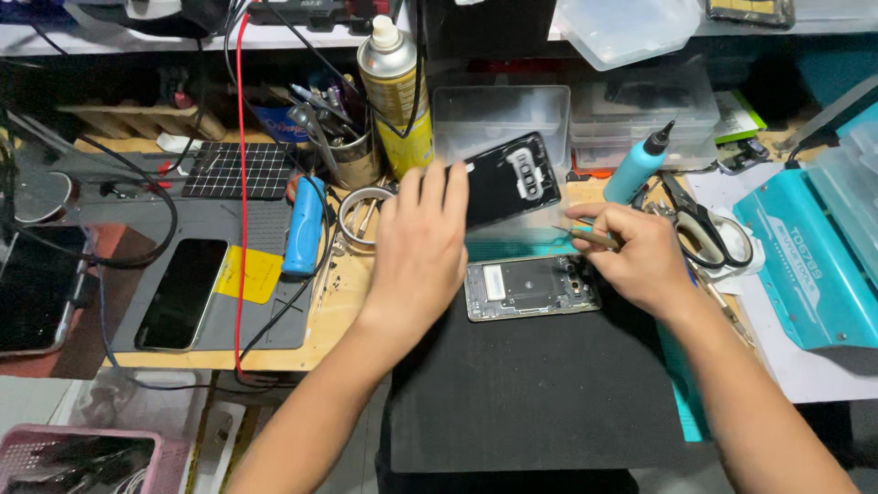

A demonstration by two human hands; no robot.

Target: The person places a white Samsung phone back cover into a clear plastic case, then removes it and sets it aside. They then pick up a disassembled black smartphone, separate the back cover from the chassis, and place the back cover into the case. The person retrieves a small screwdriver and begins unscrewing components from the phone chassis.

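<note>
The left hand [416, 252] gripped a glossy black phone back cover [508, 178] (mid-frame); the right hand [640, 256] pinched a slim tool [585, 236] above the opened grey phone chassis [530, 286].

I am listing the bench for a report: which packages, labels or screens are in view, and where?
Spray can: behind left hand, tall, silver and yellow.
Phone: left on grey mat, dark screen.
Teal box: far right, flat, printed.
Yellow label: beside the phone, square.

yellow spray can [395, 91], blue glue bottle [637, 166], scissors [697, 224], dark phone [182, 293], teal box [805, 265]
</note>
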